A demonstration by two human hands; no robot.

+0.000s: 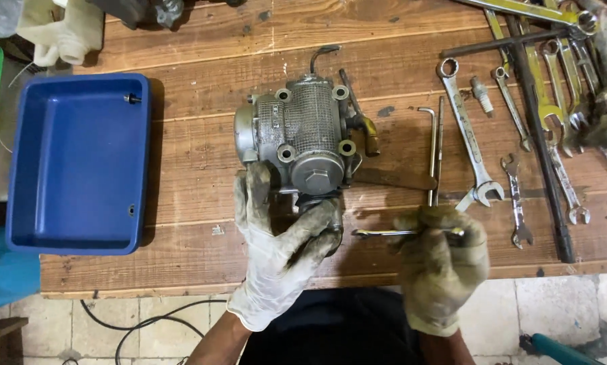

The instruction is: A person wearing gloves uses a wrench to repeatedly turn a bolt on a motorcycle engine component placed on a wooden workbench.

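Note:
A grey metal engine part point(302, 135) with a meshed top and round bolt bosses stands on the wooden workbench point(202, 54). My left hand point(276, 250), in a dirty white glove, grips its lower near end with thumb and fingers wrapped around it. To the right, my right hand point(442, 260), also in a soiled glove, is closed on a small silver spanner point(377, 234), whose open end points left toward the engine part, a short gap away.
A blue plastic tray point(26, 203) with two small bolts sits at the left. Several spanners point(469, 142), an L-shaped hex key point(431, 149) and a long T-handle wrench point(540, 128) lie at the right. Black cables trail on the tiled floor below the bench edge.

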